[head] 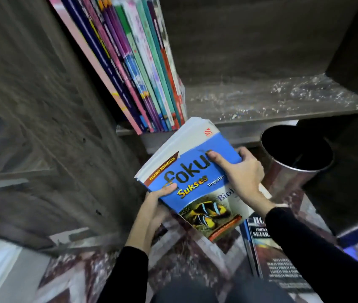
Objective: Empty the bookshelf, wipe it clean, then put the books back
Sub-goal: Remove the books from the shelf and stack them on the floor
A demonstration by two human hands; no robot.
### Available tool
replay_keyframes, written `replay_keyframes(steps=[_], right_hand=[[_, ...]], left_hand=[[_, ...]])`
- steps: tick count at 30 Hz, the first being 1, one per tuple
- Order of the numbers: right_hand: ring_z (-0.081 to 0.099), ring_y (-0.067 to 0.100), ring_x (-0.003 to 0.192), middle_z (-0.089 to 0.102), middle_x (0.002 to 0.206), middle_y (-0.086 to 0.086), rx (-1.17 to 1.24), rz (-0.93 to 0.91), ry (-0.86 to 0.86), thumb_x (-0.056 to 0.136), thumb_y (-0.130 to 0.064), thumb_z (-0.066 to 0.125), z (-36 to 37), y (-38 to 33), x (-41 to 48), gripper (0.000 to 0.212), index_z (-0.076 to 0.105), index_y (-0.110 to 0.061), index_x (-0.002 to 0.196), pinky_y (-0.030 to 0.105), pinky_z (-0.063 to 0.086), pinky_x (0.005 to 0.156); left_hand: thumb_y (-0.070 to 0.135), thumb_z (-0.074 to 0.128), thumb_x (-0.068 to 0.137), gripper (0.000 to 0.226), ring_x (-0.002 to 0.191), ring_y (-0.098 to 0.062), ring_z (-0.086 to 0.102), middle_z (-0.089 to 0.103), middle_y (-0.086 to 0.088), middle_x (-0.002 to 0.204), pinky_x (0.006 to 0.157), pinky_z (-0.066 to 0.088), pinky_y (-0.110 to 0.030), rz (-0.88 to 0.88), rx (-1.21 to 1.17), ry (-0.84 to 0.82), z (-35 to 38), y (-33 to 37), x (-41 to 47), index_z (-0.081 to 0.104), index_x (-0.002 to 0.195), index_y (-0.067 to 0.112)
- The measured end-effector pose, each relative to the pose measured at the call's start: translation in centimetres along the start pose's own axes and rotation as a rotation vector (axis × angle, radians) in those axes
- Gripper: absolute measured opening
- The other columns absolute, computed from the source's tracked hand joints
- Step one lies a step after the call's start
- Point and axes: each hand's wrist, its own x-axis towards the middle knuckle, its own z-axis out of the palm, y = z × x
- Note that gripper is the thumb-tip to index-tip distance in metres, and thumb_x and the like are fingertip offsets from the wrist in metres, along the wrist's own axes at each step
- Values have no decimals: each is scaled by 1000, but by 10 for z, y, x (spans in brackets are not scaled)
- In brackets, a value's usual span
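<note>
A thick blue book with a clownfish on its cover is held flat in front of the dark wooden bookshelf. My left hand grips its lower left edge, thumb on the cover. Gripping the right edge is my right hand, its thumb also pressed on the cover. The book's far corner points at the shelf board. Several thin colourful books lean to the left at the shelf's left end. The rest of the shelf board is bare and glistens.
A shiny metal bin stands on the floor to the right of the book. A dark book lies flat on the patterned floor below my right arm. The shelf's thick side panel rises on the left.
</note>
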Motion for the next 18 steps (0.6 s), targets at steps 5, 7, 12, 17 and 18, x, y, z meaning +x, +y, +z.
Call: replay_keyframes(steps=[5,7,12,17,18], right_hand=[[57,19,67,59,62,-4,-267,-11,-179,41,-95,53,45,42,-7,83,49,-16,68,31,34,58],[60,24,72,58,62,-1,-421,-41,-273,49,-87,57,64,61,-8,77,52,-15,75,31,34,59],[59,24,64,46,55,-2,-667,-149,-501,55,-93,42,104,110,-15,80,45,-15,76,29,30,50],[42,16,47,42,53,-1,-865,-287,-753,57,-95,30,144,144,-16,97,57,-11,96,27,31,44],[45,17,49,43,54,-1,-890,-306,-801,61,-92,38,152,146,-16,95,58,-10,104,28,33,46]], left_hand=[[27,71,71,54,101,-31,66,64,-18,119,71,57,-44,-139,-134,117,-56,-50,25,60,120,5],[27,65,75,48,95,-31,67,63,-22,116,71,58,-46,-216,-165,206,-76,-74,32,62,115,1],[26,66,73,53,101,-29,64,63,-19,120,82,56,-44,-307,-117,391,-115,-129,43,62,120,2],[23,73,77,43,76,-19,69,70,-13,99,64,59,-28,-378,157,520,-142,-166,44,65,109,-4],[23,71,82,40,68,-17,65,69,-13,92,56,55,-20,-382,306,568,-146,-170,42,65,106,-8]])
